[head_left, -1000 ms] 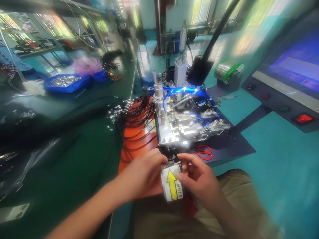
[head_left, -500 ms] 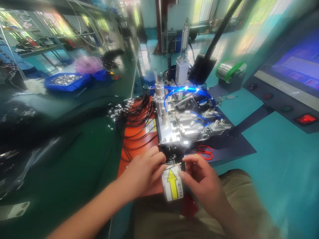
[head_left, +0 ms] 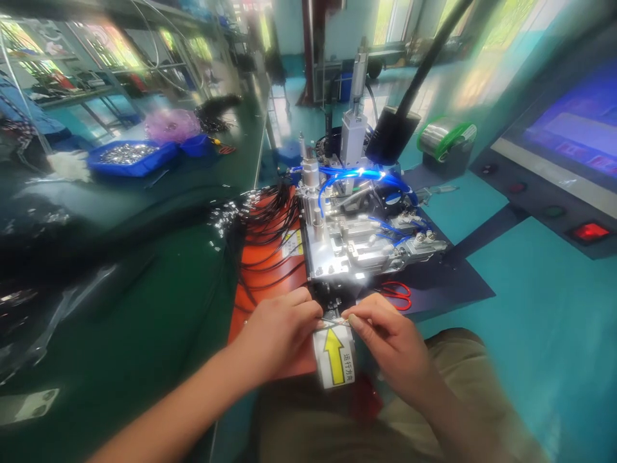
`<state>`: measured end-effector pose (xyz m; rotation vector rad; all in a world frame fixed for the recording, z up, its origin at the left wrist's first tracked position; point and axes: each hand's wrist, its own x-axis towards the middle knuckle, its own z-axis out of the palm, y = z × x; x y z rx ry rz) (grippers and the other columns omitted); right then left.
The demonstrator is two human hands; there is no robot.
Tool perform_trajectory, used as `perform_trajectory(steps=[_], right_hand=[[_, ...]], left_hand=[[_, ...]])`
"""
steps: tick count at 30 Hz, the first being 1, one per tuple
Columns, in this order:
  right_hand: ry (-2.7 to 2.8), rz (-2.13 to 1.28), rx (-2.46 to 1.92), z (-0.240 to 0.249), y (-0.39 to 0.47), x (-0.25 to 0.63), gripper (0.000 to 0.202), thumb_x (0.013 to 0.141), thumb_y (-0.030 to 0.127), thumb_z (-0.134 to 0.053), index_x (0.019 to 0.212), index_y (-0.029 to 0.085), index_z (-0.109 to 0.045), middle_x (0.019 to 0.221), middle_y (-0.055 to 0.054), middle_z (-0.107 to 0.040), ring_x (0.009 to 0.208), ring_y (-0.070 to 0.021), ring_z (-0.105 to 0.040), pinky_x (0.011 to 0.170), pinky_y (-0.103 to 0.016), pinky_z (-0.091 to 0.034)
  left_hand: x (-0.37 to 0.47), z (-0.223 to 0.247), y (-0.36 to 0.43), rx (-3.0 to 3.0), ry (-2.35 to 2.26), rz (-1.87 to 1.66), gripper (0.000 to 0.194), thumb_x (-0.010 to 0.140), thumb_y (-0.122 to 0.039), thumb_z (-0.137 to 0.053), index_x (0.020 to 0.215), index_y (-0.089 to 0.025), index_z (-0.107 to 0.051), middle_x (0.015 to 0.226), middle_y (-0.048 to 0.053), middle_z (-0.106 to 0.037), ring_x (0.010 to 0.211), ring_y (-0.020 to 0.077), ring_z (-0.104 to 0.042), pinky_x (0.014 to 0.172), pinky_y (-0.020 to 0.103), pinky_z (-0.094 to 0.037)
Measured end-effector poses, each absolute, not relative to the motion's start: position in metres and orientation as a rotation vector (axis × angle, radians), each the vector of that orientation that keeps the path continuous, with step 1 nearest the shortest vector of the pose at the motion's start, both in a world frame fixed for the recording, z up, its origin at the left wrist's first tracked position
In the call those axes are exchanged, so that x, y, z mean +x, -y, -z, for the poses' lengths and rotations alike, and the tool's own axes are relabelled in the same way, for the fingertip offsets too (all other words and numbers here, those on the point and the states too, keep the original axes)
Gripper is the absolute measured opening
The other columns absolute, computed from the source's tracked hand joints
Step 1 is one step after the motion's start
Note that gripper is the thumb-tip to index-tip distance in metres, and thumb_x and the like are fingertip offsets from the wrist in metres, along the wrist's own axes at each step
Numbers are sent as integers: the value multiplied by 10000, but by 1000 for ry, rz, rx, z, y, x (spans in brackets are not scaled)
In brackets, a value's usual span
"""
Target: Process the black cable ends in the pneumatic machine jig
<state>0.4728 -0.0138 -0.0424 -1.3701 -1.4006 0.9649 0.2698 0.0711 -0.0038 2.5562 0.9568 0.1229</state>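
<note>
A thin dark wire (head_left: 332, 320) with pale ends lies across the top of a white part marked with a yellow arrow (head_left: 334, 357). My left hand (head_left: 286, 325) is closed, thumb and fingers pinched on the wire's left part. From the right, my right hand (head_left: 388, 337) pinches the light-coloured end of the wire between thumb and forefinger. Just beyond both hands stands the metal machine (head_left: 361, 238) with blue air tubes. Under my left hand is an orange-red surface (head_left: 270, 276) with black wires lying over it.
Red-handled scissors (head_left: 399, 294) lie right of the machine's front. A green wire spool (head_left: 446, 138) and a control panel (head_left: 554, 186) are at the right. A blue tray (head_left: 130, 168) of small metal parts stands at the left, near a pink bag (head_left: 171, 125).
My right hand has moved slightly left, and its thumb and forefinger have closed on the wire's end. My left hand has shifted very little.
</note>
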Motion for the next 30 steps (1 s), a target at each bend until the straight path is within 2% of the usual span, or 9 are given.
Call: perform_trajectory(steps=[3,5,9,11,14,17,20,25,30], right_hand=[[1499,-870,-1375,35,19,470,196,1004,286,-520,931,239,-696,881,-33,-549,798,-171,-563,710,-280,-447],[1554,-850,-1341,30,27,467,200,1008,271,-501,950,231,-688,892,-41,-537,805,-175,-561,730,-286,-453],[1725,-1072,-1197,26,42,464,159,974,250,-552,959,219,-707,900,-45,-565,771,-166,-572,690,-280,-449],[1716,-1202,-1172,30,44,467,144,941,284,-611,864,211,-708,829,-30,-584,708,-159,-559,634,-277,-430],[1426,-1158,-1375,42,35,474,258,936,352,-617,728,201,-640,715,-7,-569,652,-156,-524,590,-276,-407],[1219,-1118,-1471,54,20,480,189,907,389,-647,868,206,-674,781,-14,-610,693,-170,-550,613,-280,-441],[1205,-1184,-1409,58,9,479,216,872,376,-683,999,201,-698,863,-30,-645,780,-194,-596,675,-289,-484],[1133,-1254,-1397,51,4,472,216,876,379,-670,958,184,-711,920,-54,-701,859,-219,-642,699,-287,-519],[1059,-1278,-1391,50,1,469,256,861,422,-684,925,177,-722,905,-56,-723,849,-222,-661,690,-280,-537]], left_hand=[[270,4,-71,2523,-1023,-113,223,976,-272,-450,866,-190,-626,841,13,-557,718,142,-543,629,252,-385],[270,4,-71,2507,-1042,-157,215,983,-283,-439,915,-194,-622,843,15,-560,740,148,-546,648,255,-396],[270,7,-69,2504,-1000,-238,243,1006,-298,-384,1072,-219,-604,857,14,-575,753,149,-549,650,251,-398],[271,10,-68,2523,-993,-215,264,1009,-331,-384,1048,-223,-622,846,14,-578,746,148,-551,637,249,-392],[274,16,-67,2556,-1006,-183,300,1008,-365,-385,1000,-219,-647,842,19,-587,742,149,-554,628,248,-389],[276,20,-66,2576,-1010,-190,312,1008,-356,-381,980,-207,-653,838,23,-596,742,148,-560,619,245,-387],[278,22,-65,2594,-1013,-212,316,1006,-354,-384,967,-197,-655,819,23,-603,733,145,-567,613,242,-389],[277,25,-66,2612,-999,-265,303,1003,-342,-391,948,-198,-652,793,22,-617,732,144,-578,625,237,-404],[277,27,-66,2601,-1001,-276,302,1001,-332,-394,943,-191,-654,795,26,-614,730,146,-574,640,246,-417]])
